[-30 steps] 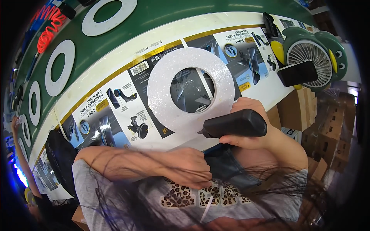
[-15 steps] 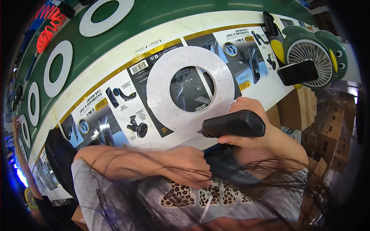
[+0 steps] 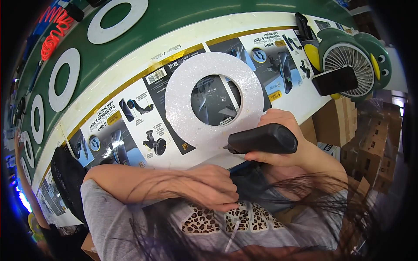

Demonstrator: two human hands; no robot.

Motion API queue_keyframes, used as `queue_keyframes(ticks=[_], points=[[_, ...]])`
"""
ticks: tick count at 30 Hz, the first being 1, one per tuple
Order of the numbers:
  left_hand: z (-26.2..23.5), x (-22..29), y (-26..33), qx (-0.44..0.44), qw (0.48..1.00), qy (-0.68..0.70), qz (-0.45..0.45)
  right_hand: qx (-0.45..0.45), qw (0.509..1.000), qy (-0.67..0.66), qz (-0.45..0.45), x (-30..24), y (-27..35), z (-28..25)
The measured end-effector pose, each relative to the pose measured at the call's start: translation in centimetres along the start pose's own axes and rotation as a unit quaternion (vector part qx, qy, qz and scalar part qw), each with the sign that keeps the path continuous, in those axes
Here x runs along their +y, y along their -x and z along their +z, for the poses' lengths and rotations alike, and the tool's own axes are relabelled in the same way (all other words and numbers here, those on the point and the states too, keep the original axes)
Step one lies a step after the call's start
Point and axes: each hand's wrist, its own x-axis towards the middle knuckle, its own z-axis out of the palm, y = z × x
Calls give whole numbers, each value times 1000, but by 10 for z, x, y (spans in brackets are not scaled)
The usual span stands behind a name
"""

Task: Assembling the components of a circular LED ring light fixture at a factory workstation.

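A white speckled ring [image 3: 180, 93] lies flat on printed cardboard sheets in front of me. My right hand [image 3: 281, 119] is wrapped round a black handheld tool [image 3: 263, 139] with a thick rounded body. Its narrow pointed end is over the near right part of the ring; whether it touches the ring I cannot tell. My left hand [image 3: 215, 187] is closed, fingers curled under, by the near edge of the table. Anything inside that hand is hidden.
Several white rings [image 3: 64, 80] lie on a green belt [image 3: 170, 21] beyond the table. At the right stands a green fan [image 3: 350, 65] with a dark phone [image 3: 335, 81] before it. Cardboard boxes [image 3: 337, 122] are stacked there. Another person's arm [image 3: 27, 185] reaches in at far left.
The rings on the green belt have shifted slightly left. My right hand and the black tool have moved a touch left and up. My left hand has hardly moved.
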Motion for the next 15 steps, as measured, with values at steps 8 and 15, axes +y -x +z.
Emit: queue_keyframes(ticks=[8, 15], points=[[1, 1, 3, -55, 998, 12, -41, -4, 1000, 0, -5, -1, -2, 0], [-2, 3, 2, -45, 998, 10, -36, -6, 1000, -6, -2, -4, -6, -2]])
